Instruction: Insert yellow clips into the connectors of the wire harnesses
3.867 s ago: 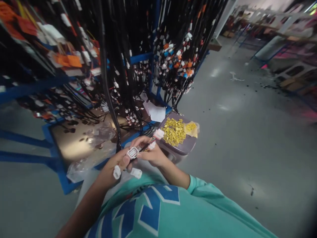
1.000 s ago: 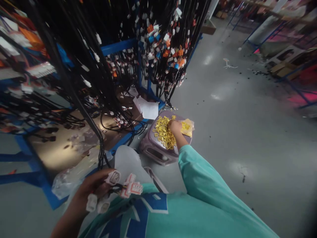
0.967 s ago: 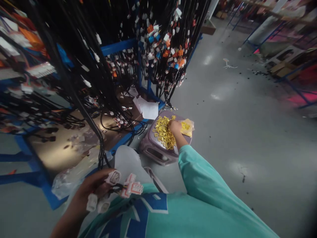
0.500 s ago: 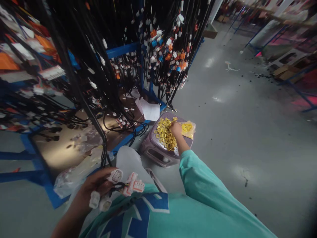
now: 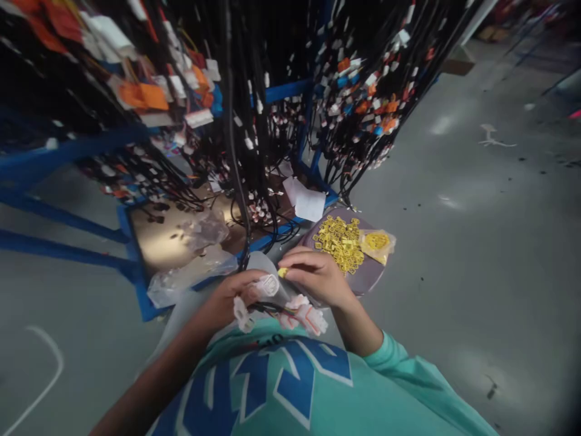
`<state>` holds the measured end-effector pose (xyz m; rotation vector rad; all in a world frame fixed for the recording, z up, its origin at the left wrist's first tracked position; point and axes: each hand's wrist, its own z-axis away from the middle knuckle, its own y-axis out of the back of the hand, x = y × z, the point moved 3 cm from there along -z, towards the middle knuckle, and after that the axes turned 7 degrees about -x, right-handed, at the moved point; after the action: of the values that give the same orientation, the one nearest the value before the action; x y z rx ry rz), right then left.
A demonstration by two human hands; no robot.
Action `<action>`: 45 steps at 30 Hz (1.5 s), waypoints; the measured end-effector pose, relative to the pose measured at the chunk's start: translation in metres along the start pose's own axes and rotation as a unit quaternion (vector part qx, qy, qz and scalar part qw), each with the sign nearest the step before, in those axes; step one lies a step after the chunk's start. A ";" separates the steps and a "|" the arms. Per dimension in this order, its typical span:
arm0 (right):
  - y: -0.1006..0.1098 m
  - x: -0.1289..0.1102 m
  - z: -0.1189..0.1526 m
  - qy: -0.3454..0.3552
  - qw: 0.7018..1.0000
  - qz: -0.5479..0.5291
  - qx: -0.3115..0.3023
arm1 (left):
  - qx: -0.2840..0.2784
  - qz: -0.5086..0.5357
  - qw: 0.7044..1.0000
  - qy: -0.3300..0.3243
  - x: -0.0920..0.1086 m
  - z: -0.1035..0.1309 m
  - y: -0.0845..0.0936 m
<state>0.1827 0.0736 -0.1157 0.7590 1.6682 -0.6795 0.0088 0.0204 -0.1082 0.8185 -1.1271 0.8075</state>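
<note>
White connector (image 5: 270,284) sits low in the head view, near half past six from its centre, its face turned up. The left hand (image 5: 233,295) is curled in a firm grip around it, thumb against the housing. At its one to two o'clock, the right hand (image 5: 322,278) is nearly closed, thumb and fingers pinching a yellow piece (image 5: 282,272) just beside the connector, apparently not touching it.

So little of the yellow piece is gripped that a slight twist could well send it to the floor. The loose connector (image 5: 243,315) at eight o'clock and the pinkish-white cluster (image 5: 305,316) at four could swing or tug on their wires and tilt the held one. The open bag (image 5: 382,244), at the three o'clock edge of the stool (image 5: 370,278), might slide off if an elbow knocks it.

Counted: one connector held, one yellow piece pinched, one loose connector clearly seen, one bag, one stool. The cluster's connectors overlap too much to number; the yellow pile (image 5: 340,242), two o'clock from the hands, is too many to count.
</note>
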 end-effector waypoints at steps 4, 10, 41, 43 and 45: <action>-0.018 -0.021 0.002 0.023 1.000 0.015 -0.012 | -0.003 0.025 0.999 -0.043 0.007 0.011 -0.002; -0.034 -0.042 0.004 0.060 0.988 0.100 -0.100 | -0.002 0.023 0.998 -0.066 0.003 0.025 -0.002; -0.062 -0.026 0.002 -0.077 0.980 -0.080 -0.165 | -0.094 -0.024 0.993 -0.063 -0.003 0.040 0.008; -0.063 -0.023 0.004 -0.094 0.975 -0.120 -0.164 | -0.090 -0.015 0.994 -0.065 -0.002 0.040 0.008; -0.065 -0.019 0.005 -0.115 0.967 -0.161 -0.161 | -0.084 -0.004 0.994 -0.070 -0.002 0.039 0.007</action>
<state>0.1387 0.0262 -0.0948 0.1699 1.6458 -0.6700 -0.0151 -0.0106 -0.1005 0.7468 -1.2973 0.6464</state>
